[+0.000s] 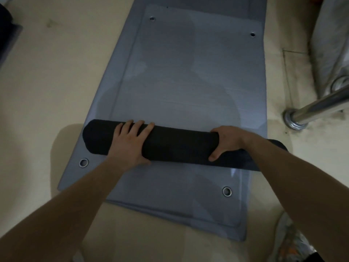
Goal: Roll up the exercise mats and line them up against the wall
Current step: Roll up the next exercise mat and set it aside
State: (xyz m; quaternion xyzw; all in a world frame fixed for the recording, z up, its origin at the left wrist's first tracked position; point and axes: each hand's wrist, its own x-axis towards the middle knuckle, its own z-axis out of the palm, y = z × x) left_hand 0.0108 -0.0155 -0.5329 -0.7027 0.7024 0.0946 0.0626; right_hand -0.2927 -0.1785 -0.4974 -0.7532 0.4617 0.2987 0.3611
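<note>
Two hands on the black rolled mat point(179, 144), head view: left hand point(130, 142) wraps over its left part, right hand point(226, 142) grips near the right end, thumb on the near side. Roll lies crosswise on flat grey mats point(188, 72) on the floor point(47, 82). Chrome pole point(311, 108) stands off right.

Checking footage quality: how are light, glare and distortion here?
Head view: dim, so the black rolled mat loses surface detail; bright glare on the chrome pole; the grey mat looks bowed by the wide angle; left hand and right hand are sharp.
</note>
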